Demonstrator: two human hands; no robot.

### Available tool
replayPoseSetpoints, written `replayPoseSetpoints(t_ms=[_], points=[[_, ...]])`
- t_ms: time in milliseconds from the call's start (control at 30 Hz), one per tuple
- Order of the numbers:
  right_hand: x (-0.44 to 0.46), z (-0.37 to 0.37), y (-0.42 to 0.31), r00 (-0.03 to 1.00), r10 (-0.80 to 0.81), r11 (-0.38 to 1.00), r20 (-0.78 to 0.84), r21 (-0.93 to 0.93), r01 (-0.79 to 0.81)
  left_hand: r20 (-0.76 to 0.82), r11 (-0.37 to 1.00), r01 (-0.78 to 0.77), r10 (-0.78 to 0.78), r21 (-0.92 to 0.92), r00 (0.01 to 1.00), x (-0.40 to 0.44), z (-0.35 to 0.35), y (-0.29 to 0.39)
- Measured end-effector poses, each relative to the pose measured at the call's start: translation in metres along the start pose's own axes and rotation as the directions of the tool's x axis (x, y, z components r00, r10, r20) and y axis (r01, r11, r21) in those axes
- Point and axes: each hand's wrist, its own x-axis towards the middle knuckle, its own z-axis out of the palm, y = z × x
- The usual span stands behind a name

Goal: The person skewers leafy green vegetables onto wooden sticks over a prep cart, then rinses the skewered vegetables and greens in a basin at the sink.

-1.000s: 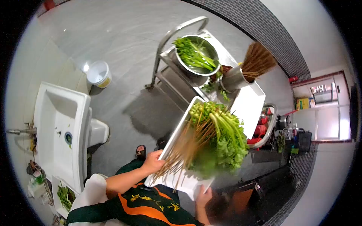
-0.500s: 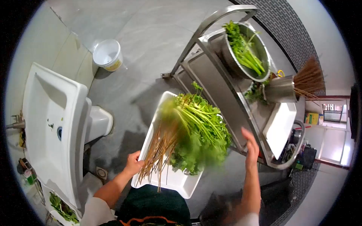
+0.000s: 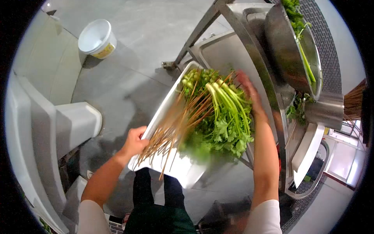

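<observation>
My left hand (image 3: 136, 141) is closed round the near left edge of a white tray (image 3: 155, 121). Leafy green stalks (image 3: 230, 113), skewers threaded with small green pieces at the far end (image 3: 196, 78), and their bare brown sticks (image 3: 167, 140) lie in the tray. My right hand (image 3: 247, 86) is at the tray's far right side, beside the greens, its fingers stretched out and slightly blurred. The tray is tilted over the floor, beside the metal cart's lower shelf (image 3: 230, 50).
On the metal cart (image 3: 255, 46) at the right are a steel pot (image 3: 286, 50) with greens, a metal cylinder (image 3: 324, 111) holding brown sticks (image 3: 354, 102), and another white tray (image 3: 307, 154). A white bucket (image 3: 97, 39) stands on the floor; a white sink (image 3: 43, 136) is at the left.
My right hand has moved from the tray's near edge, through the air, to its far right side. The view has come closer to the cart, and the tray has moved to the lower shelf's side.
</observation>
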Motion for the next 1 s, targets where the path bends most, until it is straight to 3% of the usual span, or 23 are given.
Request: replayPoseSetpoints(t_ms=[33,67,133,233,300,367,433,467,567,633,700,733,767,833,867,933,967,1000], points=[[-0.001,-0.014,0.008,1.000,0.014,1.000,0.004,-0.006,-0.014,0.025,1.000,-0.014,0.013,0.026,1.000,0.014,0.004,-0.005],[-0.004,-0.026,0.015,0.988,0.058,0.998,-0.144,-0.027,-0.063,0.027,1.000,0.006,-0.005,-0.027,1.000,0.028,0.012,-0.008],[-0.022,-0.043,0.033,0.952,0.100,0.992,-0.290,-0.046,-0.118,0.031,1.000,-0.019,0.020,-0.006,0.999,0.051,0.019,-0.017],[-0.083,-0.056,0.083,0.831,0.284,0.756,-0.478,-0.422,-0.501,0.038,0.999,-0.028,0.027,0.020,0.999,0.072,0.028,-0.019],[-0.098,0.011,-0.018,0.880,-0.068,0.826,-0.469,-0.521,-0.214,0.032,0.999,-0.033,0.032,0.038,0.999,0.082,0.029,-0.015],[-0.093,0.029,-0.033,0.864,-0.452,0.603,-0.223,-0.790,0.112,0.043,1.000,0.003,-0.004,0.023,0.999,0.085,0.033,-0.013],[-0.073,0.048,-0.057,0.895,-0.431,0.253,-0.111,-0.968,0.002,0.055,0.999,0.042,-0.043,0.014,0.998,0.089,0.035,-0.009],[-0.060,0.051,-0.055,0.878,-0.474,0.207,-0.071,-0.978,0.033,0.069,0.997,0.082,-0.082,0.002,0.994,0.091,0.036,-0.005],[-0.023,0.049,-0.044,0.895,-0.442,0.275,-0.049,-0.958,0.084,0.079,0.987,0.127,-0.119,-0.096,0.990,0.100,0.041,0.016],[-0.010,0.042,-0.041,0.869,-0.494,0.268,-0.033,-0.956,0.116,0.099,0.991,0.118,-0.112,-0.064,0.989,0.117,0.040,0.011],[-0.001,0.033,-0.040,0.945,-0.279,0.675,-0.172,-0.735,0.065,0.096,0.998,0.058,-0.062,0.037,0.994,0.138,0.043,0.017],[0.000,0.030,-0.033,0.940,-0.286,0.670,-0.184,-0.740,0.059,0.073,0.973,-0.024,0.008,0.229,0.997,0.147,0.044,0.035],[-0.001,0.028,-0.022,0.961,-0.259,0.535,-0.096,-0.842,0.060,0.091,0.973,-0.044,0.024,0.228,0.996,0.155,0.048,0.048],[-0.014,0.039,-0.004,0.981,-0.129,0.546,-0.148,-0.836,-0.054,0.105,0.987,0.049,-0.065,0.155,0.992,0.172,0.054,0.067],[-0.027,0.046,-0.030,0.970,-0.048,0.607,-0.239,-0.778,-0.162,0.132,0.997,0.062,-0.069,0.052,0.989,0.184,0.054,0.060],[-0.067,0.049,-0.040,0.948,-0.296,0.556,-0.114,-0.828,0.074,0.111,0.999,0.024,-0.029,0.038,0.993,0.208,0.062,0.054],[-0.089,0.043,-0.049,0.947,-0.322,0.553,-0.025,-0.816,0.167,0.078,1.000,0.022,-0.022,0.001,0.997,0.219,0.065,0.052],[-0.118,0.046,-0.036,0.920,-0.392,0.658,0.005,-0.697,0.284,0.060,0.996,0.069,-0.072,0.050,0.996,0.227,0.067,0.063]])
